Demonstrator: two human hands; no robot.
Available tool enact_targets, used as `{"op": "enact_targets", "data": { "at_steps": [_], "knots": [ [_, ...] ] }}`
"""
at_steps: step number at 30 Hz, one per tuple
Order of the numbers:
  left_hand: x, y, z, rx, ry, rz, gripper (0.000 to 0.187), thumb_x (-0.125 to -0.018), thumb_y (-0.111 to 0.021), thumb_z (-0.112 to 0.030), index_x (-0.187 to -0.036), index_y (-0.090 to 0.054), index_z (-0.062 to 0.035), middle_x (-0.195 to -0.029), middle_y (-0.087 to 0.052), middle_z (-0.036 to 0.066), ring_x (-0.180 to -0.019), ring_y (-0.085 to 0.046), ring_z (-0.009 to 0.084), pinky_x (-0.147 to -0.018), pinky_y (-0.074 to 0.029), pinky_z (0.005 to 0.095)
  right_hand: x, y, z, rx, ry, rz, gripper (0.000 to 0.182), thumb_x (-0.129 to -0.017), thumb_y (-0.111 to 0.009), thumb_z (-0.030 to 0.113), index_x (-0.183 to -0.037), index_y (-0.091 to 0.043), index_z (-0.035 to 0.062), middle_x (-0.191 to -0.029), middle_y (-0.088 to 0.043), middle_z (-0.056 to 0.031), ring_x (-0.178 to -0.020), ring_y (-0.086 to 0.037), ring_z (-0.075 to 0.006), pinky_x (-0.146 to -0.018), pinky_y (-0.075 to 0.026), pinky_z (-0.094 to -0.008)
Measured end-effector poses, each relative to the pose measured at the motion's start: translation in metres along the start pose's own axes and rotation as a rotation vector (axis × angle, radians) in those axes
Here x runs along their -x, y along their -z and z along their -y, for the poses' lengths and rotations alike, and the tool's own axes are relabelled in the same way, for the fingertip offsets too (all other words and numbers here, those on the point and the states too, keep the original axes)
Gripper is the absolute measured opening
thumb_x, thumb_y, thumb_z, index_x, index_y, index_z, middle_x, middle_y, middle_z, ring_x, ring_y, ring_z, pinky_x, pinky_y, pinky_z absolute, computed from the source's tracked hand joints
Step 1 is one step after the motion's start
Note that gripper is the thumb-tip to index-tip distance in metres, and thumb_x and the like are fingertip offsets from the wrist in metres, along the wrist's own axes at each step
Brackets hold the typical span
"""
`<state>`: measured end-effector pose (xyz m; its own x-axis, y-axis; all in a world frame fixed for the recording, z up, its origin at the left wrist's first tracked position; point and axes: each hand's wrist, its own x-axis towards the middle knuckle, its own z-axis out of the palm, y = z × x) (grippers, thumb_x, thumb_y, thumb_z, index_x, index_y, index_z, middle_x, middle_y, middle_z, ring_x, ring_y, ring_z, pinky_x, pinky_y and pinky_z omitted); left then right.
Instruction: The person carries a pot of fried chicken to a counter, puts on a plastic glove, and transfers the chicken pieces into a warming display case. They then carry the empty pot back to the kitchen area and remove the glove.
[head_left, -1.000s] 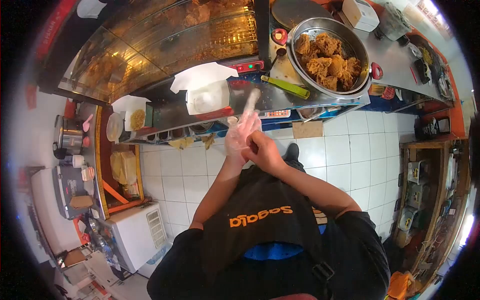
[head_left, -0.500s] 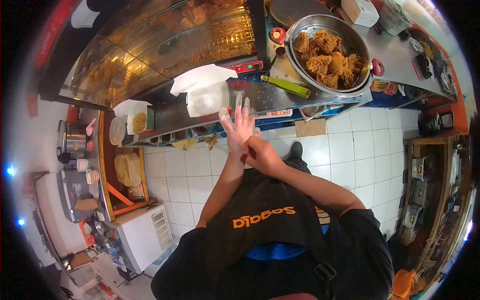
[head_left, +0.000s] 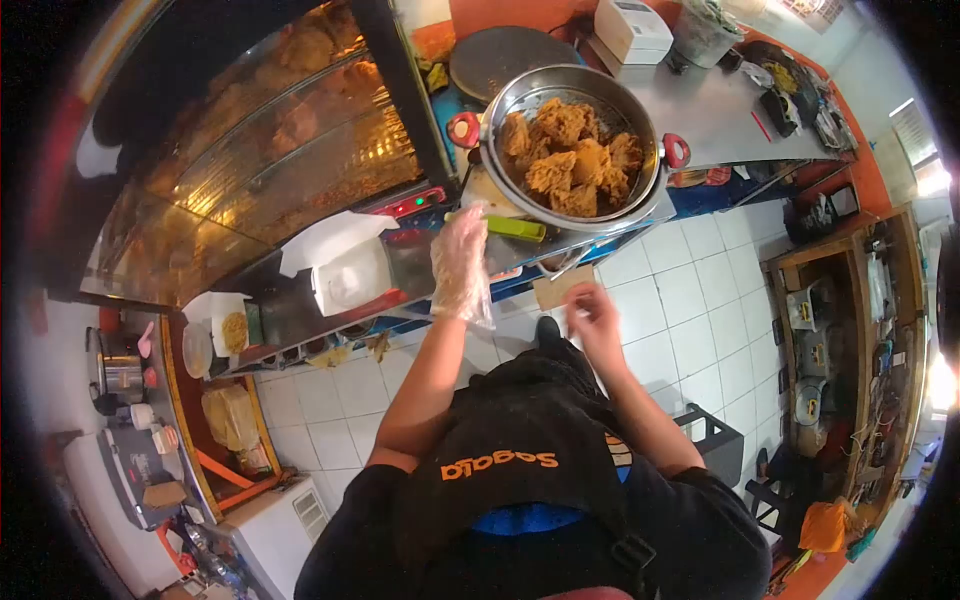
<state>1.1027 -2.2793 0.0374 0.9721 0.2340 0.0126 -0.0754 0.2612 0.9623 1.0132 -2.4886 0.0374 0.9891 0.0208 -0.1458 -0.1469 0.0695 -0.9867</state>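
Observation:
My left hand (head_left: 461, 262) wears a clear plastic glove and reaches over the counter's front edge. Its fingers point forward and lie across the green tongs-like tool (head_left: 518, 229); a firm grip on it does not show. To its left, a white paper box (head_left: 350, 280) stands with its lid folded back. Over the floor to the right hangs my bare right hand (head_left: 595, 325), fingers loosely bent and apart, with nothing visible in them. Beyond the green tool, a metal pot (head_left: 648, 175) with red handles holds several pieces of fried chicken (head_left: 572, 155).
A glass warming cabinet (head_left: 290, 130) with food on racks borders the counter at left. A smaller box of noodle-like food (head_left: 234, 332) sits farther left. Behind the pot are a round dark plate (head_left: 512, 62) and a white device (head_left: 633, 30). Shelves (head_left: 860, 300) line the right side.
My right hand has let go of the gloved left wrist and moved away to the right. My left hand has turned and reached forward to the green tool. The view has shifted right.

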Motion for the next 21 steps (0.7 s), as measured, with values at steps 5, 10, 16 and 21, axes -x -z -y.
{"op": "enact_targets", "data": {
  "at_steps": [5,10,16,21],
  "knots": [
    [-0.068,-0.04,0.033,-0.42,-0.191,-0.144,0.027,-0.082,-0.061,-0.01,-0.106,-0.062,0.0019,-0.109,-0.063,0.015,-0.1,-0.059,0.0217,-0.089,-0.045,0.0329,-0.077,0.123,0.004,-0.129,0.063,-0.557,0.019,-0.082,-0.053,0.004,-0.101,-0.053,0.0016,-0.089,-0.053,-0.0045,-0.062,-0.049,-0.0091,-0.05,-0.043,-0.0239],
    [-0.12,-0.11,-0.011,-0.898,-0.622,-0.089,0.019,-0.078,-0.057,-0.005,-0.095,-0.062,-0.0001,-0.094,-0.065,0.017,-0.086,-0.063,0.0327,-0.081,-0.049,0.0378,-0.166,0.186,-0.002,-0.175,-0.169,-0.46,0.025,-0.083,-0.054,0.009,-0.106,-0.051,0.002,-0.091,-0.054,-0.0049,-0.069,-0.052,-0.0108,-0.055,-0.047,-0.0258],
    [-0.199,-0.18,-0.011,-1.554,-0.089,0.309,0.045,-0.078,-0.066,-0.033,-0.114,-0.063,-0.0068,-0.106,-0.064,0.02,-0.104,-0.058,0.0329,-0.093,-0.043,0.0419,-0.211,0.213,-0.018,-0.083,-0.275,-0.363,0.029,-0.083,-0.056,0.011,-0.11,-0.05,0.001,-0.094,-0.055,-0.0066,-0.07,-0.054,-0.013,-0.055,-0.048,-0.026],
    [-0.216,-0.182,-0.018,-1.361,0.014,0.283,0.047,-0.072,-0.073,-0.034,-0.111,-0.065,-0.0098,-0.107,-0.065,0.017,-0.102,-0.06,0.03,-0.091,-0.045,0.0379,-0.224,0.227,-0.025,-0.14,-0.334,-0.325,0.028,-0.083,-0.058,0.013,-0.108,-0.052,0.0022,-0.091,-0.057,-0.0058,-0.07,-0.055,-0.0127,-0.055,-0.048,-0.0252]
  ]
}}
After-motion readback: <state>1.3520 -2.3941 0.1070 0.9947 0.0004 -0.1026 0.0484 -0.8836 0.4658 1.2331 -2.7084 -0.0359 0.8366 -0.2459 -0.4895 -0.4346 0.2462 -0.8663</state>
